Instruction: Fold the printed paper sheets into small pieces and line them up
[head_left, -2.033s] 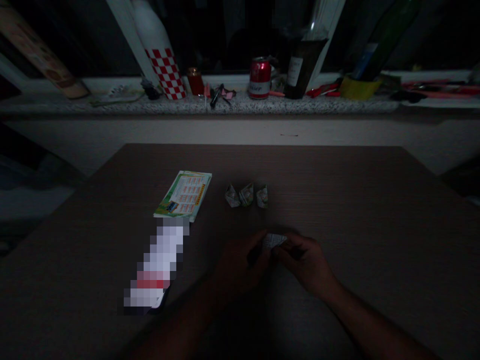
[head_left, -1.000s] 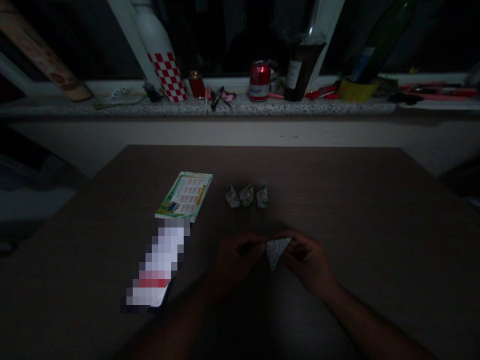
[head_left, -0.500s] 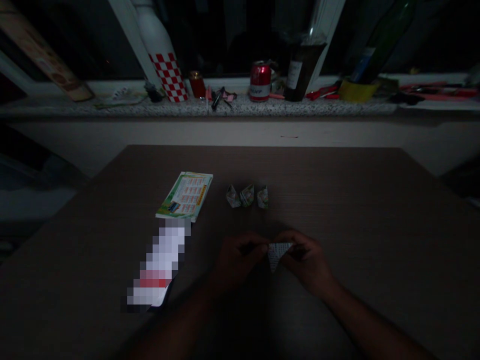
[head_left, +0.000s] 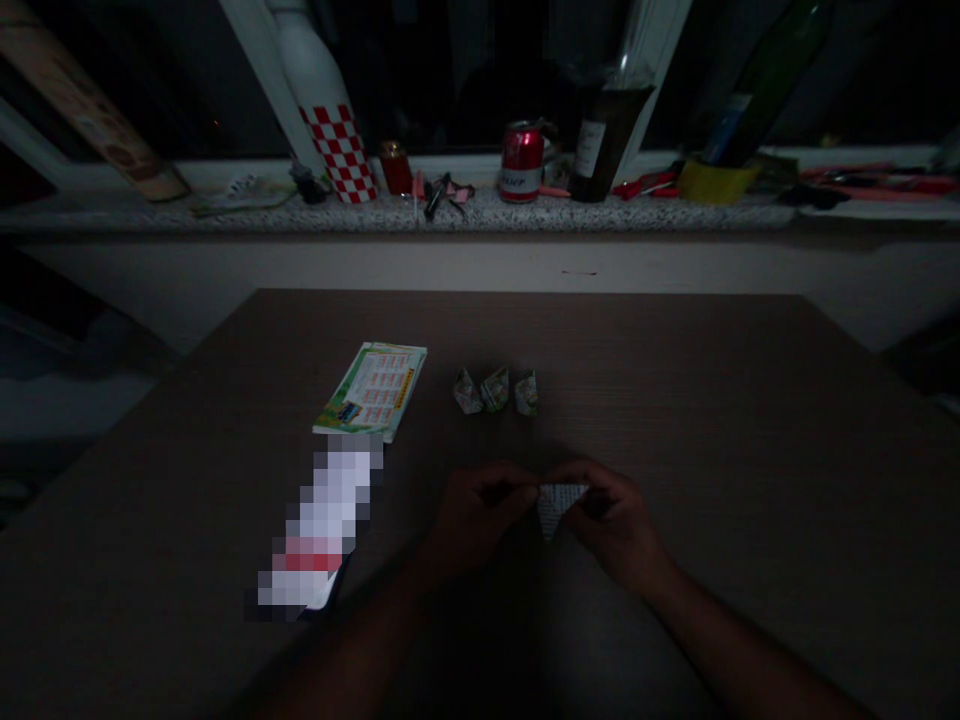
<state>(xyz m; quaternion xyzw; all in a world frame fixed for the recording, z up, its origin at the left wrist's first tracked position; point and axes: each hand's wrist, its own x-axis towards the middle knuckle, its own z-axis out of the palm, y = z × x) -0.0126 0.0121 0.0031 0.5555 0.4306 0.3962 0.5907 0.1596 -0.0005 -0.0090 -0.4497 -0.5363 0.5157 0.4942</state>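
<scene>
A small piece of printed paper [head_left: 559, 508], folded to a downward-pointing triangle, is held above the table between both hands. My left hand [head_left: 484, 515] pinches its upper left corner between thumb and fingers. From the other side my right hand [head_left: 611, 515] grips the right edge, with its index finger along the top. Three little folded paper shapes, a left one [head_left: 466, 393], a middle one [head_left: 496, 390] and a right one [head_left: 526, 393], stand in a row beyond the hands. The room is dim, so the fingertips behind the paper are hard to make out.
Left of the hands lie a calendar booklet [head_left: 375, 390] and a phone [head_left: 322, 530] with a pixelated screen on the wooden table [head_left: 712, 420]. Along the windowsill [head_left: 480, 215] stand a checkered bottle [head_left: 337, 140], a red can [head_left: 521, 160] and other clutter.
Hardly anything differs. The folded paper and both hands keep the same hold, and the whole view has shifted by only a few pixels.
</scene>
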